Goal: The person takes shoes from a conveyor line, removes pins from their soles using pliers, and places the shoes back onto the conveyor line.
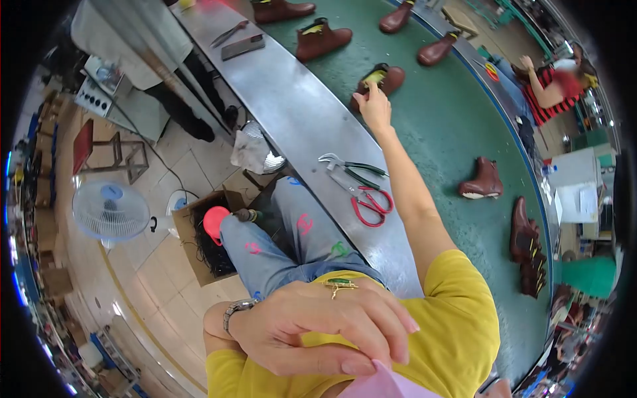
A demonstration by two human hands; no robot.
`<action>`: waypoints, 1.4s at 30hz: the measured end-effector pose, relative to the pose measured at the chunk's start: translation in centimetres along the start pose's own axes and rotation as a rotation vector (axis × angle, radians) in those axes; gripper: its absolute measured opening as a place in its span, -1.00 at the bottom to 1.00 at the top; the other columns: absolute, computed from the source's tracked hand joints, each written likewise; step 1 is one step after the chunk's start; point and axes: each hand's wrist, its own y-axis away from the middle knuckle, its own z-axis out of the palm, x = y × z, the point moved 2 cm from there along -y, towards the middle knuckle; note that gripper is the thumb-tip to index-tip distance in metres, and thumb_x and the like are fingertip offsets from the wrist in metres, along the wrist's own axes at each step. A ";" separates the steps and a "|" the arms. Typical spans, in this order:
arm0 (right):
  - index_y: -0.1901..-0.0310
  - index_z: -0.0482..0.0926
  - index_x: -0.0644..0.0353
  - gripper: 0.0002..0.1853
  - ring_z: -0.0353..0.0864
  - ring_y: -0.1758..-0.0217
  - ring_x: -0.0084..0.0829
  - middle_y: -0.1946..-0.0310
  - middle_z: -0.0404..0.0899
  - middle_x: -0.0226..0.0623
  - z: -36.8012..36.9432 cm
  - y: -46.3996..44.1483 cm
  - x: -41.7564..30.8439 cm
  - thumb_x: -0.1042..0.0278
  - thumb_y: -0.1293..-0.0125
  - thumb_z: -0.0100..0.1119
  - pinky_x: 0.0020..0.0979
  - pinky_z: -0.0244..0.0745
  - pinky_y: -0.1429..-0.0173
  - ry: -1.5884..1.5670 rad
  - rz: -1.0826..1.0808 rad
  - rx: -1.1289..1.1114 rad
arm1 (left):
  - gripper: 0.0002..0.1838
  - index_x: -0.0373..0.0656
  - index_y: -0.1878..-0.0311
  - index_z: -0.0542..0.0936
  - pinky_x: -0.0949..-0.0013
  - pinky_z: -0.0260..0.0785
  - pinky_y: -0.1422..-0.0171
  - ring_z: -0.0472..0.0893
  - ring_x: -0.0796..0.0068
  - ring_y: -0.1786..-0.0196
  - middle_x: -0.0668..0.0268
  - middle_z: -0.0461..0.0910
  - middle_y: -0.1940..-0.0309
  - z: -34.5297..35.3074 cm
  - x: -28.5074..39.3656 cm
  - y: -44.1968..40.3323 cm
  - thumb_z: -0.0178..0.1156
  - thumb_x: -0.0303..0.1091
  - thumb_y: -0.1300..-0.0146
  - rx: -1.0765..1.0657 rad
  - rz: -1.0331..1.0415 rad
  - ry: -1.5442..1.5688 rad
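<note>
The boot [396, 78] lay at the fingertips of the right hand [376, 109], whose grip was unclear. Well apart, the left hand [322, 322] pinched pink cloth [388, 385].

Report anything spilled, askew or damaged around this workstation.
No spill or damage shows around the brown leather boot at the right hand. The crumpled whitish cloth beside the grey metal bench looks untidy, bunched rather than folded.

- One wide, round-edged head view looks forward and steeply down over the wearer's yellow short-sleeved cloth shirt [458, 318].
- The bare left hand [312, 308] looms nearest the lens.
- The long grey metal desk [292, 119] crosses the view slantwise, farther off.
</note>
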 end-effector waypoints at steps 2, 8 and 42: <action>0.00 0.54 0.07 -0.62 0.66 0.10 0.05 0.29 0.68 -0.01 0.2 -0.7 -0.3 0.08 -0.22 0.29 -0.01 0.51 0.01 0.031 -0.002 0.018 | -0.78 -0.43 0.07 0.59 0.06 0.40 -0.21 0.55 -0.11 -0.10 -0.10 0.62 0.07 -0.1 1.2 0.9 0.08 -0.46 -0.38 0.074 -0.082 -0.139; 0.30 0.64 0.28 -0.68 0.66 0.49 -0.42 0.54 0.64 -0.19 -5.1 -4.6 -1.3 0.13 -0.34 0.20 -0.34 0.50 0.36 -0.318 0.157 -0.050 | -0.73 -0.32 -0.02 0.59 0.22 0.43 -0.19 0.61 0.23 -0.09 0.05 0.64 0.01 -3.5 0.9 8.2 0.24 -0.39 -0.31 0.520 -0.350 -0.776; -0.11 0.57 0.21 -0.57 0.59 0.00 -0.05 0.13 0.62 -0.06 -2.0 13.9 -6.9 0.23 -0.23 0.30 -0.20 0.46 -0.12 0.093 -0.378 -0.416 | 0.07 -0.22 -0.49 0.16 0.27 0.29 -0.40 0.43 0.34 -0.34 0.18 0.39 -0.35 -7.2 -7.3 32.8 0.56 -0.23 0.06 1.128 -0.331 -0.717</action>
